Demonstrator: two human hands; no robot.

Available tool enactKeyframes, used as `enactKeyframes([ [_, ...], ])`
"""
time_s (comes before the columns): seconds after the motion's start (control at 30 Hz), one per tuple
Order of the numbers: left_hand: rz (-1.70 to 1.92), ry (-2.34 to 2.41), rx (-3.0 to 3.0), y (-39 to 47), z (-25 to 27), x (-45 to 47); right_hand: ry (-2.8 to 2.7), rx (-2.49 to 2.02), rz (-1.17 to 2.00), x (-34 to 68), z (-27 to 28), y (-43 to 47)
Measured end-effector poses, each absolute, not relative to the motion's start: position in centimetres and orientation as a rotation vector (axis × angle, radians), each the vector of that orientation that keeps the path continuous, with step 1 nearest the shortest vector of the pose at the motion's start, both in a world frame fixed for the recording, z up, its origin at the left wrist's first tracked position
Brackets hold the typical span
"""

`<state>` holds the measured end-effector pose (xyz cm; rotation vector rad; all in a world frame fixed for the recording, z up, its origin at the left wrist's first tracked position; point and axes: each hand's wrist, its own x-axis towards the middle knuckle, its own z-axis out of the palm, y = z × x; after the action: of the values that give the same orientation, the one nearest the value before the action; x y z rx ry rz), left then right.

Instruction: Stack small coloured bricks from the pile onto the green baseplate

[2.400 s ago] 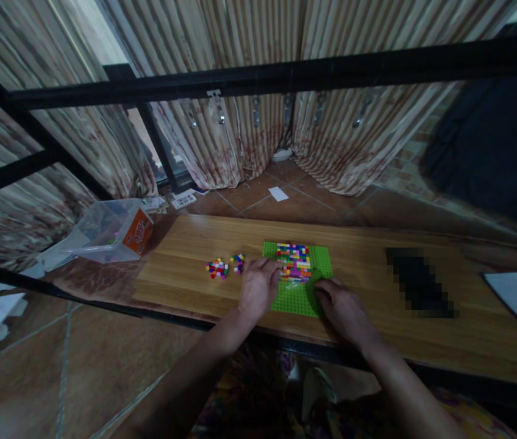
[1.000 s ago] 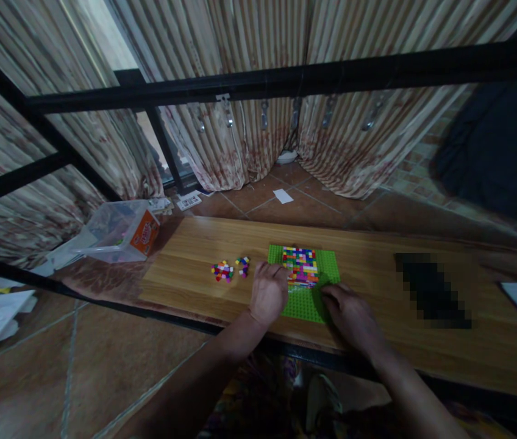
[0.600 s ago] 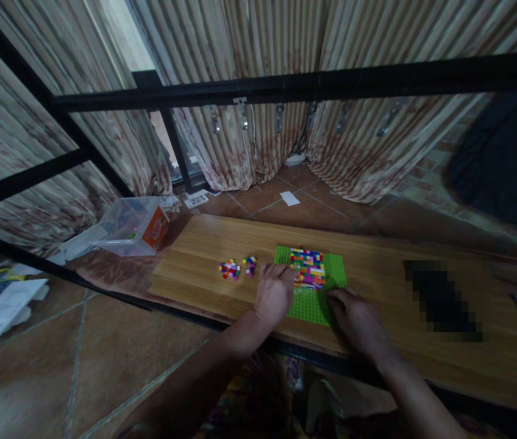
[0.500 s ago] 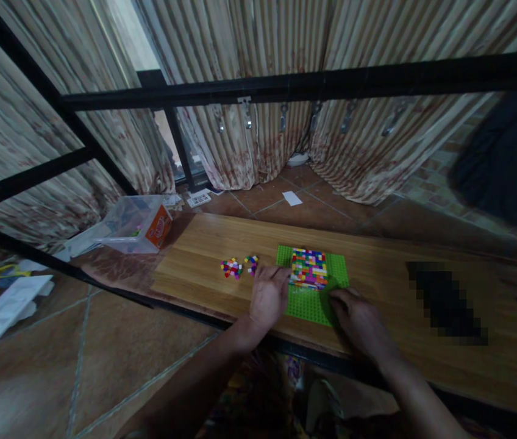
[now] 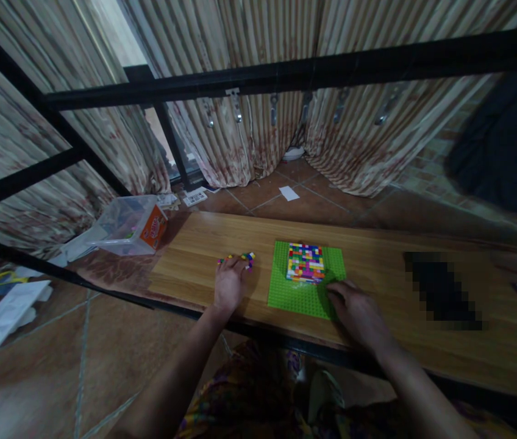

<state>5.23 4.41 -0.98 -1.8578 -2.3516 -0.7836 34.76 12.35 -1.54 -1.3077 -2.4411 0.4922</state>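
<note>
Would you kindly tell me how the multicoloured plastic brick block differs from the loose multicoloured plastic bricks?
The brick block sits assembled on the green studded baseplate; the loose bricks lie on the wooden tabletop. The brick block shows uncovered, while the left hand partly hides the loose bricks. Both are multicoloured.

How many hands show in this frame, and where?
2: the left hand over the loose bricks, partly covering them; the right hand at the right edge of the green plate.
</note>
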Motion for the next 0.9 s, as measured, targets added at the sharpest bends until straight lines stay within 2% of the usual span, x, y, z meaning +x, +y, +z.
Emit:
enactKeyframes([
  [0.37,-0.65,-2.361,-1.798,4.6,0.0,5.6,-2.429,-1.32,0.499,34.6,-1.4,12.3],
  [0.67,-1.299,-2.327,-1.958,4.7,1.6,10.2,-2.438,-1.331,0.483,34.5,-1.0,12.3],
  [0.9,-1.373,-2.263,-2.018,6.0,2.2,13.3,-2.434,-1.318,0.493,34.6,-1.2,12.2],
])
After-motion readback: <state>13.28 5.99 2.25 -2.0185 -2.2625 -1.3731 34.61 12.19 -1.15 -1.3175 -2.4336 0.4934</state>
